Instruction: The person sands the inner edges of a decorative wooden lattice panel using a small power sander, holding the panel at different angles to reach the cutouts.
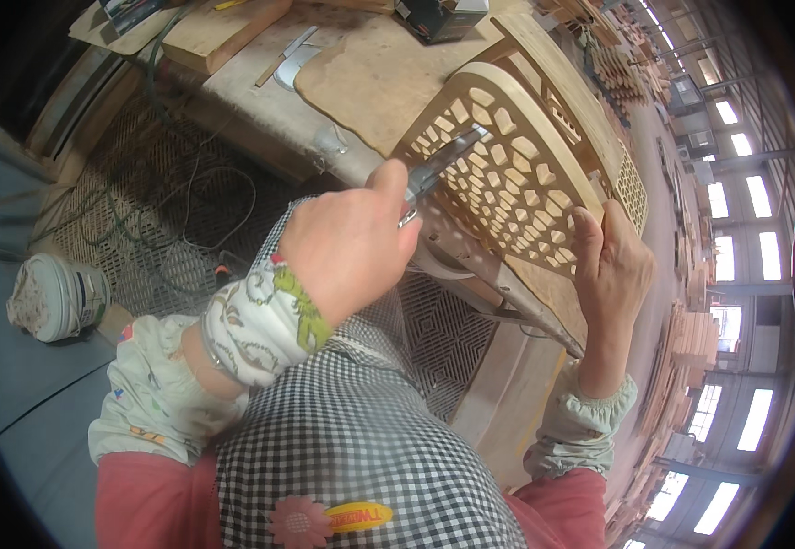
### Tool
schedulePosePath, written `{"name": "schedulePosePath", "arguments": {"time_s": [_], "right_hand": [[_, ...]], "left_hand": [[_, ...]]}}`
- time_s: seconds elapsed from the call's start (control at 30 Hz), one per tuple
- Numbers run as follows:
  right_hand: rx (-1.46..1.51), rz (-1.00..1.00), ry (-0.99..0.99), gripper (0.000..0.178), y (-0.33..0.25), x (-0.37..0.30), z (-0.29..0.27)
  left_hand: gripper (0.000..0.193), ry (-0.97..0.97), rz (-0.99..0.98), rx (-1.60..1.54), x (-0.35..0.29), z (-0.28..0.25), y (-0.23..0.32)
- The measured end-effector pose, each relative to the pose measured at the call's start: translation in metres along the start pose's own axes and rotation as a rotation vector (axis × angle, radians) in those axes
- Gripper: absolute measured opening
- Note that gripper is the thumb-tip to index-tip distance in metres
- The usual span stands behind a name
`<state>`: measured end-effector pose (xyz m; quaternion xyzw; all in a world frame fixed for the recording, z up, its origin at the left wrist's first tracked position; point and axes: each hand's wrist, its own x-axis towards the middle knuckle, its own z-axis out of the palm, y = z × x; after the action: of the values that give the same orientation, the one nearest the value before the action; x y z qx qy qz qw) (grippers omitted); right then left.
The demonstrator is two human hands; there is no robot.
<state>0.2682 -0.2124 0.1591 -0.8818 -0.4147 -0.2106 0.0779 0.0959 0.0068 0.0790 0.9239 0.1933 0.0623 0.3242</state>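
A pale wooden panel (564, 152) with rounded corners and many pebble-shaped cut-outs stands tilted at the bench edge. My right hand (612, 256) grips its right edge, thumb on the near face and fingers behind. In my closed left hand (351, 240) is a slim dark-handled tool (438, 168) with a bright narrow metal tip. That tip points up and right and overlaps the cut-outs in the panel's upper part; whether it touches the wood I cannot tell. The tool's exact kind is unclear, and my left fingers are mostly hidden behind the hand.
Behind the panel is another wooden frame (544, 57) with lattice. The workbench (242, 84) carries a brown sheet (370, 78), a thick wooden board (219, 38) and a dark box (440, 18). A white bucket (57, 297) stands at left, near hoses on the patterned floor mat. Wood stacks line the right.
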Motion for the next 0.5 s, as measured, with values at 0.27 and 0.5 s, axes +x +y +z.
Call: {"name": "schedulePosePath", "arguments": {"time_s": [0.27, 0.5], "right_hand": [[0.055, 0.042, -0.014, 0.047, -0.001, -0.001, 0.000], [0.108, -0.050, -0.044, 0.046, -0.034, 0.026, -0.002]], "left_hand": [[0.038, -0.065, -0.037, -0.152, -0.018, -0.005, -0.015], [0.036, -0.004, -0.055, -0.685, -0.056, -0.022, -0.059]]}}
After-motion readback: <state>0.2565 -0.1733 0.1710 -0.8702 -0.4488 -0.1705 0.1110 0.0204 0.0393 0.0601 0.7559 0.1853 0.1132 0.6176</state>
